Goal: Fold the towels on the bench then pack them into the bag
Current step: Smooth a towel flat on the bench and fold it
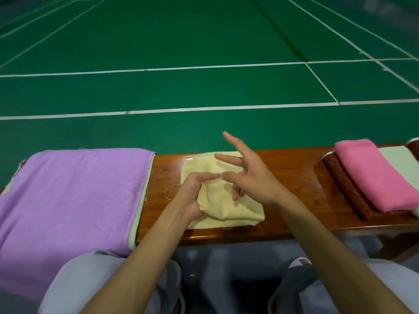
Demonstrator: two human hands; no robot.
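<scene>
careful now: your left hand [192, 196] has a raised flap of the yellow towel [223, 193] bunched against the palm, and that flap looks loose and rounded rather than creased. if you let go before it is laid flat, it will likely spring back and the fold will come out lumpy. the near edge of the towel lies close to the front lip of the bench [294, 175], so a tug toward you could drag it off the wood. a loose thread trails off its left side and could snag a finger.

your left fingers are curled together, clamped on the lifted cloth. your right hand [251, 177] hangs above the towel with the fingers spread wide apart and holds nothing; one or two lower fingertips seem to brush the cloth, though i cannot tell for sure.

the yellow towel sits mid-bench, between the purple towel [74, 198] on your left and the stacked pink towel [374, 175] on your right. no bag is in view.
</scene>
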